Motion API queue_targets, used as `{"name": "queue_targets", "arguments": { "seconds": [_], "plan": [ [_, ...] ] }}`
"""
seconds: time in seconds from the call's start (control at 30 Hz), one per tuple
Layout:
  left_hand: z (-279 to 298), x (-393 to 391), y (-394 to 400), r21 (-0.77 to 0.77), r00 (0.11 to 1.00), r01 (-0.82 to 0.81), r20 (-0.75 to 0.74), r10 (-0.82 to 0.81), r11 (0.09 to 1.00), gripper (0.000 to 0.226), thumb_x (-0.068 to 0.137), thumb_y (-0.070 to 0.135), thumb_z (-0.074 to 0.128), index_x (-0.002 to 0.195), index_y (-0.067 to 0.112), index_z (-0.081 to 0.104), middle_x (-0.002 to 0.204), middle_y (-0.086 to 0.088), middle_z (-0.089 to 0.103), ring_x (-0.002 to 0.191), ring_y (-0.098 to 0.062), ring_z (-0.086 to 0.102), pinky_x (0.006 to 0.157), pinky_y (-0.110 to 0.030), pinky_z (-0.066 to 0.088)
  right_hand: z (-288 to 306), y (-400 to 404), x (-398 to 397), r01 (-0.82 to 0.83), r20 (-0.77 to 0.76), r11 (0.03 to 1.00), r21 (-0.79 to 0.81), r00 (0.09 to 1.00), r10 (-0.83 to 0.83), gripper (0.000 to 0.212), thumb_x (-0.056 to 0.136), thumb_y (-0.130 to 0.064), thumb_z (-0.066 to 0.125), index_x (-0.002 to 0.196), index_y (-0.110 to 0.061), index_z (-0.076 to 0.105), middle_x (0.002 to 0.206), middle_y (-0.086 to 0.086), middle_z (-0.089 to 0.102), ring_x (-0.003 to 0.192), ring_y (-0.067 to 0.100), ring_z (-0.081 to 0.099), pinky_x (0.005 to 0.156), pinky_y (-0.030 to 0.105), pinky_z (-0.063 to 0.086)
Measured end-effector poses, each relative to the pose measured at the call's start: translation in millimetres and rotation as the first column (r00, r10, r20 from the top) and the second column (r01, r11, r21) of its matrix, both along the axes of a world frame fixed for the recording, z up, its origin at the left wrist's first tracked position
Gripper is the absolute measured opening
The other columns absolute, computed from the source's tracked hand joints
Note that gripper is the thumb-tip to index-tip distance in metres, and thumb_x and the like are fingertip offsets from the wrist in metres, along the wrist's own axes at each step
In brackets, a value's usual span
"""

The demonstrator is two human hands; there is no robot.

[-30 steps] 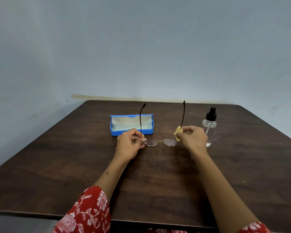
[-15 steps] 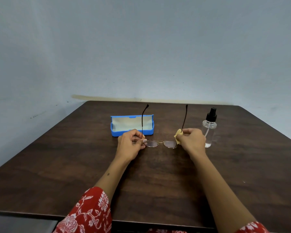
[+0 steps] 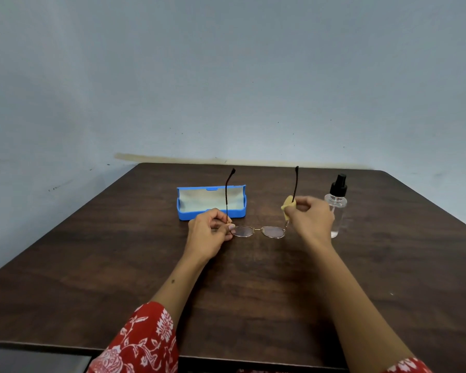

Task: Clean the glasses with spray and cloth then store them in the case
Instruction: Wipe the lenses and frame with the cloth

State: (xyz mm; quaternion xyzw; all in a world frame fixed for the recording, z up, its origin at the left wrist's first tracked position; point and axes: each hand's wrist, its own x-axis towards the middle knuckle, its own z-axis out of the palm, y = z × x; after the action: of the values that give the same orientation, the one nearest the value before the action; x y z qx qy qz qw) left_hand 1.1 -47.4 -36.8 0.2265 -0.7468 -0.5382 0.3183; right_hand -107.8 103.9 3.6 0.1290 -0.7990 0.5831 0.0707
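Head view: over the desk (image 3: 119, 265), the left hand (image 3: 210, 232) pinches the glasses (image 3: 257, 231) at one hinge. The right hand (image 3: 310, 219) pinches a mostly hidden cloth (image 3: 288, 207) round the other arm. At 12 o'clock lies the open case (image 3: 211, 201); at 3 o'clock, the spray bottle (image 3: 336, 208), partly hidden.

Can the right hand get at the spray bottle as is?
Probably not yet: the spray bottle stands unobstructed beside the right hand, but it's pinching the cloth on the glasses.

A dark wooden table (image 3: 253, 292) carries an open blue case (image 3: 184, 214) and a clear spray bottle (image 3: 337, 208).
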Motion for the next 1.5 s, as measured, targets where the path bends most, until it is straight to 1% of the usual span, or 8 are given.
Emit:
{"name": "queue_targets", "arguments": {
  "seconds": [0.13,0.3,0.47,0.63,0.83,1.1,1.33,1.5],
  "plan": [
    [-0.3,-0.1,-0.1,-0.002,1.000,0.007,0.009,-0.007,1.000,0.012,0.082,0.001,0.068,0.079,0.010,0.061,0.078,-0.006,0.070,0.075,-0.013,0.071,0.063,-0.021,0.058,-12.5,2.2,2.5,-0.028,0.072,0.995,0.096,0.997,0.021,0.013,0.084,-0.017,0.066,0.093,-0.011,0.071,0.068,-0.005,0.061,0.081,0.013,0.061,0.080,0.029,0.048],
    [-1.5,-0.7,-0.1,-0.002,1.000,0.003,-0.007,-0.003,1.000,0.014,0.082,0.001,0.068,0.076,0.011,0.060,0.078,-0.010,0.070,0.075,-0.016,0.071,0.064,-0.023,0.059,10.0,1.7,0.3,-0.015,0.036,1.000,0.008,0.999,0.014,0.013,0.080,-0.013,0.069,0.092,-0.012,0.070,0.067,-0.008,0.062,0.065,0.005,0.060,0.081,0.028,0.053],
    [-1.0,-0.8,-0.7,-0.014,1.000,0.001,0.011,-0.001,1.000,0.009,0.082,0.002,0.068,0.080,0.009,0.062,0.081,-0.009,0.071,0.075,-0.014,0.071,0.063,-0.021,0.058,28.7,7.6,2.3,0.018,-0.104,0.994,-0.104,0.994,-0.029,0.013,0.088,-0.017,0.062,0.099,-0.014,0.068,0.086,0.002,0.068,0.063,-0.041,0.028,0.060,-0.008,0.028],
    [-2.5,-0.9,-1.7,-0.010,1.000,0.002,-0.002,-0.002,1.000,0.013,0.082,0.002,0.068,0.077,0.011,0.061,0.081,-0.011,0.070,0.075,-0.016,0.071,0.064,-0.022,0.058,9.5,1.7,-0.1,-0.001,0.012,1.000,-0.015,1.000,0.001,0.014,0.081,-0.014,0.068,0.094,-0.011,0.071,0.072,-0.005,0.063,0.062,-0.002,0.054,0.061,0.007,0.040],
    [-2.7,-1.2,-1.9,-0.007,1.000,0.005,-0.003,-0.005,1.000,0.012,0.082,0.002,0.068,0.077,0.010,0.062,0.081,-0.013,0.070,0.076,-0.017,0.071,0.066,-0.025,0.059,-7.8,4.3,1.4,-0.046,0.087,0.996,0.078,0.995,0.039,0.012,0.082,-0.014,0.068,0.093,-0.009,0.071,0.064,-0.008,0.060,0.063,0.002,0.054,0.070,0.023,0.043],
    [-2.4,-1.7,-1.4,0.001,1.000,0.005,0.002,-0.005,1.000,0.014,0.082,0.002,0.069,0.076,0.013,0.061,0.079,-0.011,0.070,0.075,-0.016,0.071,0.066,-0.024,0.058,28.8,3.4,0.6,0.031,-0.122,0.990,-0.139,0.991,-0.048,0.011,0.087,-0.020,0.065,0.096,-0.017,0.069,0.083,-0.002,0.067,0.063,-0.016,0.050,0.058,-0.007,0.028],
    [-2.5,-0.9,-0.9,-0.008,1.000,0.006,-0.018,-0.007,1.000,0.014,0.082,0.001,0.068,0.075,0.012,0.061,0.080,-0.014,0.069,0.075,-0.017,0.071,0.064,-0.024,0.059,-8.7,1.5,0.7,-0.013,0.049,1.000,0.022,0.999,0.012,0.008,0.084,-0.016,0.065,0.090,-0.013,0.070,0.077,-0.002,0.066,0.071,0.005,0.056,0.070,0.021,0.044],
    [-2.5,-0.9,-1.6,-0.010,1.000,0.007,-0.003,-0.007,1.000,0.012,0.082,0.002,0.068,0.078,0.011,0.061,0.081,-0.012,0.070,0.076,-0.016,0.071,0.066,-0.026,0.059,-7.0,0.6,-0.8,-0.010,0.021,0.999,0.042,1.000,0.009,0.009,0.084,-0.018,0.066,0.091,-0.013,0.070,0.077,-0.002,0.065,0.070,0.003,0.053,0.062,0.011,0.037]
  ]
}}
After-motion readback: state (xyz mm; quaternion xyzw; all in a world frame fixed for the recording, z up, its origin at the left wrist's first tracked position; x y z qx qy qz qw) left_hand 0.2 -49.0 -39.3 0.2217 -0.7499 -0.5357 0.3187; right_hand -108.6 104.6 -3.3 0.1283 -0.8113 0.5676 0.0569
